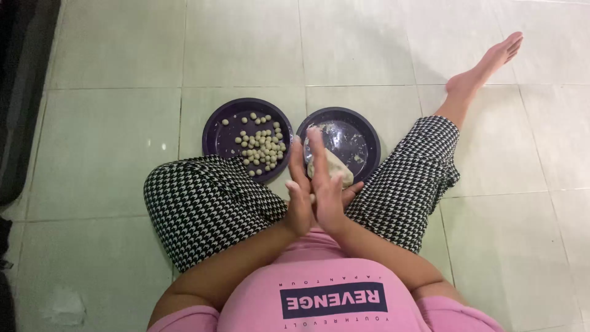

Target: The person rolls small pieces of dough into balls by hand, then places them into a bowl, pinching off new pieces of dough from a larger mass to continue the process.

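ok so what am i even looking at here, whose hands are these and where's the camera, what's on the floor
The camera sits on a person's head and looks down, so you see their own body from above: pink shirt, checked trousers, legs folded on a pale tiled floor. The left hand and right hand are pressed palm to palm in front of them; whatever may be between the palms is hidden. Two dark round plates lie on the floor. The left plate holds many small pale dough balls. The right plate holds a larger lump of dough, partly hidden behind the hands, plus some smears.
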